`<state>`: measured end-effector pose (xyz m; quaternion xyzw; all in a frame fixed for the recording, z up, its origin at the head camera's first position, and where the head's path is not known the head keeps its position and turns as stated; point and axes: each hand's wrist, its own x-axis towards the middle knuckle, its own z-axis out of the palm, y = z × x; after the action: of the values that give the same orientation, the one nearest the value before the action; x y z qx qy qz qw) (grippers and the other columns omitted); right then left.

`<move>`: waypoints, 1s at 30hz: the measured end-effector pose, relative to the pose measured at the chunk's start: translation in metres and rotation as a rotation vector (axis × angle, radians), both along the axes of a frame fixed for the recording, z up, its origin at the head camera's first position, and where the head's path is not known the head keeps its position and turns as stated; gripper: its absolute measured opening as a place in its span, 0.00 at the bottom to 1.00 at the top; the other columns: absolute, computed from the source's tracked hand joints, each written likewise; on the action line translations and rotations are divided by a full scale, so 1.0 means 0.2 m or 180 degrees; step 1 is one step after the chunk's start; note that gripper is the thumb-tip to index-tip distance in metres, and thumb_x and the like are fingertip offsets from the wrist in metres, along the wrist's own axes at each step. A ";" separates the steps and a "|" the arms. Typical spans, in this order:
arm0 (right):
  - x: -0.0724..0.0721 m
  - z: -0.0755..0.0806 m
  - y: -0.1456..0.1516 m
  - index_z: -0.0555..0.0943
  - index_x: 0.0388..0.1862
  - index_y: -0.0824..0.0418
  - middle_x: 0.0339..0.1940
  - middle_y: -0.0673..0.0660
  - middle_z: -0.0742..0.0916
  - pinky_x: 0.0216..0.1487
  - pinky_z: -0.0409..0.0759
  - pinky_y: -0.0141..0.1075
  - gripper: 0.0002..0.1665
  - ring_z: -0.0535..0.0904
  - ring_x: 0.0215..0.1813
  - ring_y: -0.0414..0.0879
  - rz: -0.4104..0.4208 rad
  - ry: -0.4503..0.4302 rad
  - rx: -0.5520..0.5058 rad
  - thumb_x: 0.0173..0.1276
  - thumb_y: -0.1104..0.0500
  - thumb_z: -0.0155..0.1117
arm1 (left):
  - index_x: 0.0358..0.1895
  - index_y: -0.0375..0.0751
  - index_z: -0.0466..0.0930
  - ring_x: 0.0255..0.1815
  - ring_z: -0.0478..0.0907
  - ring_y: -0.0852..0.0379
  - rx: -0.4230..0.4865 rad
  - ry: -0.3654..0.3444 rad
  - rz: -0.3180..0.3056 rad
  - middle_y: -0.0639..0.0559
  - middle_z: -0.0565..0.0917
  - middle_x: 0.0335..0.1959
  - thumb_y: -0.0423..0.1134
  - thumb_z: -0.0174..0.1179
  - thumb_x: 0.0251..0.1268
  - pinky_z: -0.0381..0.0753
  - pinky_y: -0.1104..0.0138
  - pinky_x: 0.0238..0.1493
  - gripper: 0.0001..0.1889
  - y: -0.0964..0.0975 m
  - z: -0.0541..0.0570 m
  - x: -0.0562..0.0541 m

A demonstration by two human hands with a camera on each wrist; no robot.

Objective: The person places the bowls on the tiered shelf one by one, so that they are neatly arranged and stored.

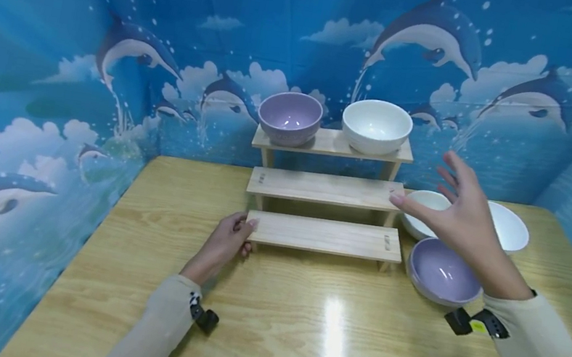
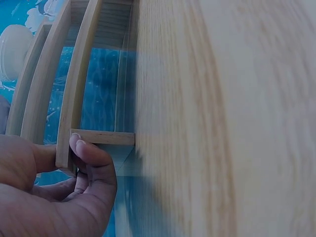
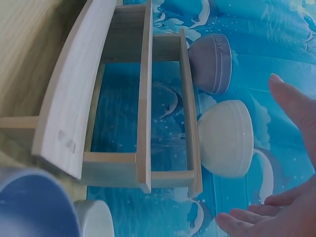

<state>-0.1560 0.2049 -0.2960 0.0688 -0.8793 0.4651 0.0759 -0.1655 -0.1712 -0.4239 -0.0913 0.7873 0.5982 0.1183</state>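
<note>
At table centre, wooden step rack (image 1: pixel 323 235); left hand (image 1: pixel 224 243) pinches left end of lowest step; right hand (image 1: pixel 463 219) hovers open-fingered above white bowl (image 1: pixel 508 226) and purple bowl (image 1: pixel 442 272), right of rack.

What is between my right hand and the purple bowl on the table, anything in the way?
Nothing visible. The right hand hovers open just above and behind the purple bowl, with only air between them; the two white bowls sit farther back.

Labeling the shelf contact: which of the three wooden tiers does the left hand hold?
The lowest, front tier. The left hand grips its left end; the middle and top tiers stand untouched behind it.
</note>
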 end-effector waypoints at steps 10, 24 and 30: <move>0.08 -0.06 0.12 0.42 0.85 0.52 0.83 0.60 0.49 0.70 0.62 0.67 0.67 0.54 0.79 0.67 -0.0155 -0.0049 0.0080 0.61 0.47 0.79 | 0.75 0.38 0.62 0.32 0.77 0.56 -0.0027 0.0048 -0.0035 0.42 0.77 0.45 0.48 0.49 0.82 0.80 0.66 0.32 0.27 0.00 -0.01 0.00; 0.14 -0.16 0.25 0.41 0.85 0.56 0.82 0.66 0.52 0.66 0.64 0.70 0.69 0.55 0.77 0.73 -0.0427 -0.0307 0.0155 0.60 0.43 0.78 | 0.77 0.39 0.60 0.33 0.77 0.56 -0.0025 0.0035 -0.0028 0.42 0.77 0.46 0.48 0.49 0.82 0.80 0.66 0.33 0.28 0.00 0.00 0.00; 0.16 -0.20 0.30 0.42 0.84 0.61 0.82 0.69 0.51 0.66 0.64 0.69 0.69 0.55 0.76 0.75 -0.0432 -0.0358 0.0197 0.60 0.45 0.79 | 0.76 0.39 0.62 0.33 0.77 0.56 -0.0036 0.0023 -0.0020 0.43 0.77 0.45 0.47 0.50 0.82 0.80 0.65 0.33 0.27 0.00 0.00 0.00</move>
<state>-0.1250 0.2656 -0.3370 -0.0149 -0.8988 0.4346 0.0556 -0.1651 -0.1711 -0.4241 -0.0873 0.7914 0.5937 0.1168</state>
